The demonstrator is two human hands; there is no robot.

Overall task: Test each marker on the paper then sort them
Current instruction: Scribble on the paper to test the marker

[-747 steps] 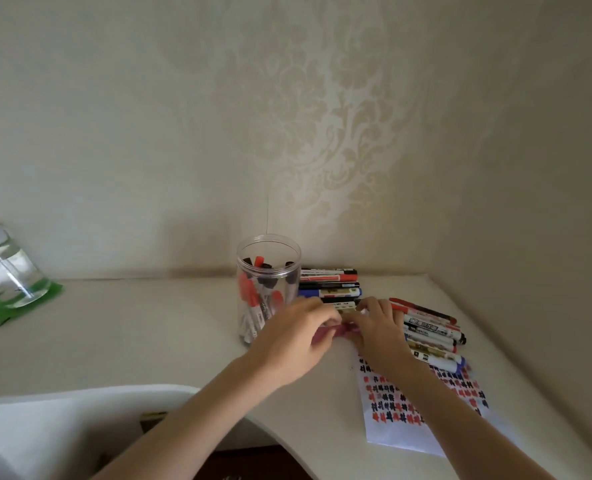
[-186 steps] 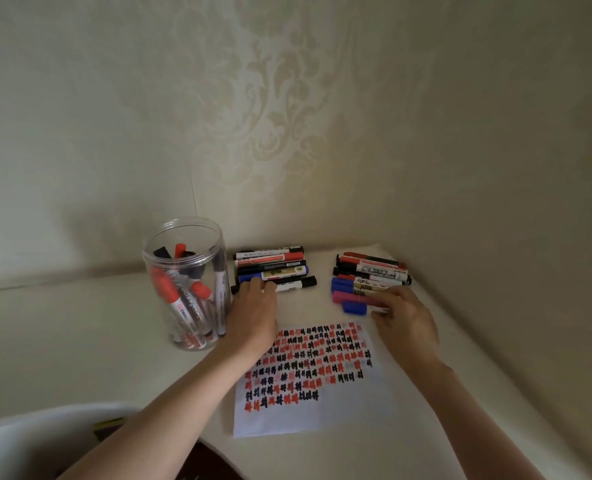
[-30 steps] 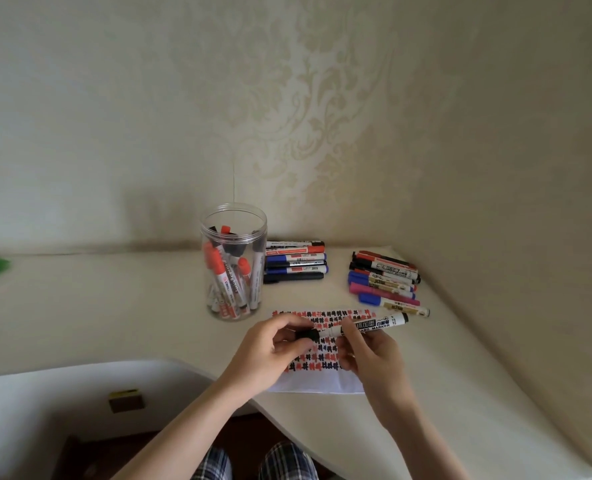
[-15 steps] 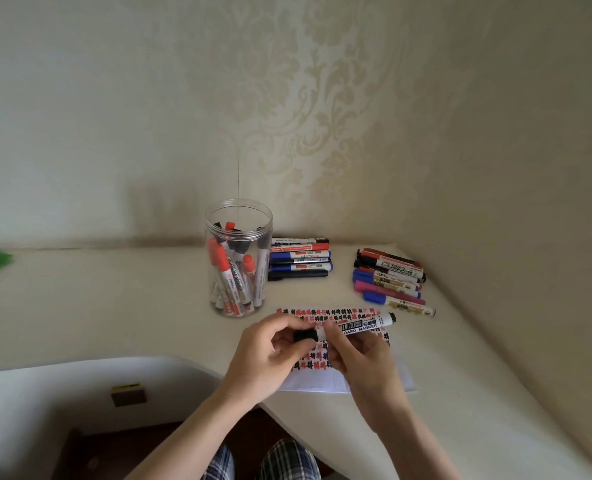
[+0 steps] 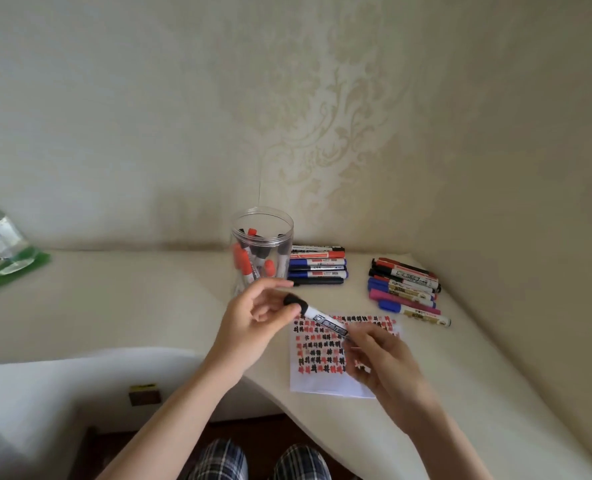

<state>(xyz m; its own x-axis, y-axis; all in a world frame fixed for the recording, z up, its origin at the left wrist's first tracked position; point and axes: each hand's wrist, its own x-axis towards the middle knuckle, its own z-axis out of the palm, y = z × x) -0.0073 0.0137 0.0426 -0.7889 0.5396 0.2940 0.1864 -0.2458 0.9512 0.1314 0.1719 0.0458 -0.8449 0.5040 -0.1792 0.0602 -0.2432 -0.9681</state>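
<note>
While my right hand (image 5: 381, 358) grips the black marker (image 5: 317, 318) by its barrel, its long axis slants up and away to the left, putting the cap straight into the pinching fingertips of my left hand (image 5: 253, 327). Under both lies the paper (image 5: 329, 382); beyond my left stands the jar (image 5: 262, 251), beyond my right the sorted rows (image 5: 405, 289).

I see bare desk (image 5: 121, 306) left of the jar (image 5: 262, 249), marker rows (image 5: 317, 266) behind paper (image 5: 325, 382), wall right.
</note>
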